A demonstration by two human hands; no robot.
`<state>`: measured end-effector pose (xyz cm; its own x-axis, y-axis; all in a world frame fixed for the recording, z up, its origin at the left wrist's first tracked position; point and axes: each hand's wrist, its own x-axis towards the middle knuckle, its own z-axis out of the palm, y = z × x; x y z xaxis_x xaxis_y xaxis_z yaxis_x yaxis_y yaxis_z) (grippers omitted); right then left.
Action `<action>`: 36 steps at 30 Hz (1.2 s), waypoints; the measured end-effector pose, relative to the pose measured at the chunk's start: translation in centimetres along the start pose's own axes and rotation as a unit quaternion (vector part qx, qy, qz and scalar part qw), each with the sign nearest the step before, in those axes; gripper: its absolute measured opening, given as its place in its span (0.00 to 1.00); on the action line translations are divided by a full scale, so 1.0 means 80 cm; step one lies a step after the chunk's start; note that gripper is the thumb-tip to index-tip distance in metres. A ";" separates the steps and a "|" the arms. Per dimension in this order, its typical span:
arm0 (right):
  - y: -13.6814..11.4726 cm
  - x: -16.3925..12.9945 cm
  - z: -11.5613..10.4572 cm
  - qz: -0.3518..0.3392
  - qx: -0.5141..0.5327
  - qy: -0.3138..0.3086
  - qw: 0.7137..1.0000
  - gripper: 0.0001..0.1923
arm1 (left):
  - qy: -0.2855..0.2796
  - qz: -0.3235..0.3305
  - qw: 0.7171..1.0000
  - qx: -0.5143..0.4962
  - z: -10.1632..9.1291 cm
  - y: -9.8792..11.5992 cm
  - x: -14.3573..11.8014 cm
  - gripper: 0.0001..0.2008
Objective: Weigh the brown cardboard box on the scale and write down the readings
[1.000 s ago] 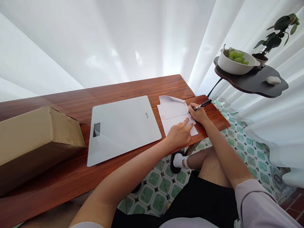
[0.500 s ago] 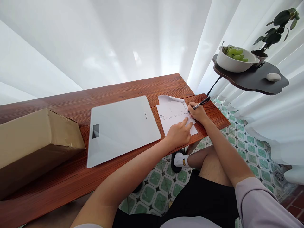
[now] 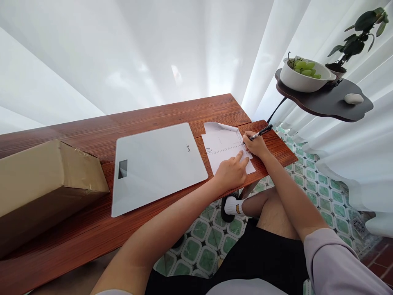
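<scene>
My right hand (image 3: 254,143) grips a black pen (image 3: 264,130), its tip down at the right part of the paper. White sheets of paper (image 3: 219,143) lie on the wooden table, overlapping, with the top edge of one curling up. Across the paper runs a row of small handwritten marks, with a circled bit at its left end. My left hand (image 3: 232,170) lies on the lower part of the sheets, fingers stretched out and pressing them flat, just left of the right hand. Left of the paper sits a white glass scale (image 3: 159,168) with a small dark display.
A brown cardboard box (image 3: 52,188) stands on the left of the reddish wooden table (image 3: 172,112). At right, a dark wavy-edged side table (image 3: 331,104) bears a white bowl (image 3: 302,82) of green grapes, a potted plant (image 3: 353,45) and a white mouse (image 3: 353,98). White curtains hang behind.
Almost nothing differs. The view has shifted very slightly, and the pen tip has moved by a hair on the paper while both hands keep their places.
</scene>
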<state>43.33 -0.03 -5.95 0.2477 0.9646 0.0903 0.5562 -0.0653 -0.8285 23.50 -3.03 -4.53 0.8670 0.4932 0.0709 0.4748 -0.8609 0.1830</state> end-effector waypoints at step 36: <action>-0.033 0.004 0.010 -0.041 -0.099 0.079 0.991 0.14 | 0.092 0.215 0.968 0.091 0.002 0.013 -0.004 0.16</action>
<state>41.30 0.68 -4.22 0.3080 0.9176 0.2514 0.7210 -0.0526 -0.6910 23.72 -4.08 -4.52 0.9565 0.0842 0.2794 0.1094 -0.9911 -0.0759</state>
